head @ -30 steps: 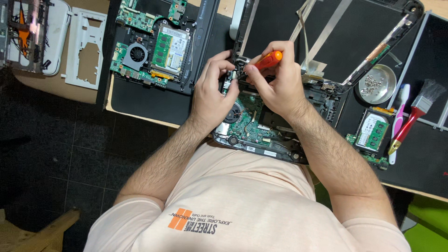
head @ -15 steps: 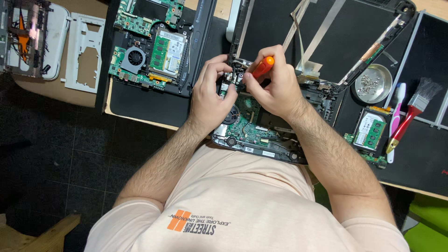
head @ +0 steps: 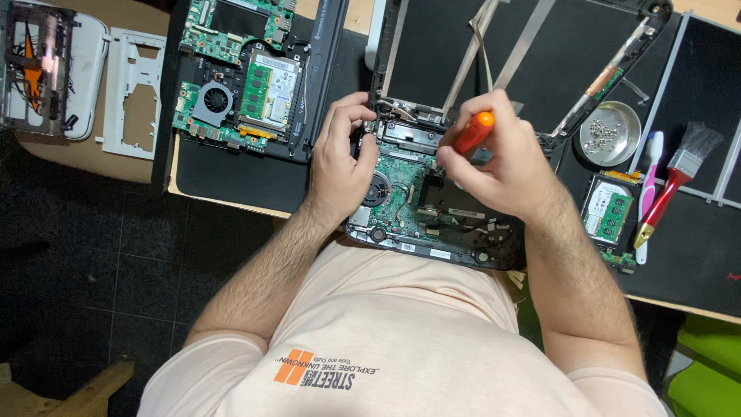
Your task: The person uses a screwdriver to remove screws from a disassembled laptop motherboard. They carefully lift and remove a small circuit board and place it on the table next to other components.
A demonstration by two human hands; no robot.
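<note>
We found the right hand (head: 505, 166) closed around an orange-handled screwdriver (head: 472, 132), held over the opened black laptop base with its exposed green circuit board (head: 421, 205) at the near edge of the surface (head: 231, 181). The left hand (head: 340, 158) rested on that base's left side, fingers curled at the hinge corner, gripping no loose item. We noted a round metal dish of small screws (head: 610, 133) and a red-handled brush (head: 673, 187) well to the right.

Electronics repair workshop showing. Surface (head: 231, 174) carrying black mats, opened laptop chassis (head: 432, 208) with green board lying exposed, second stripped board (head: 239, 85) sitting alongside. Metal dish of screws (head: 610, 133), red-handled brush (head: 679, 181), loose memory module (head: 608, 216) lying near. Dark tiled floor (head: 93, 270) showing beneath.
</note>
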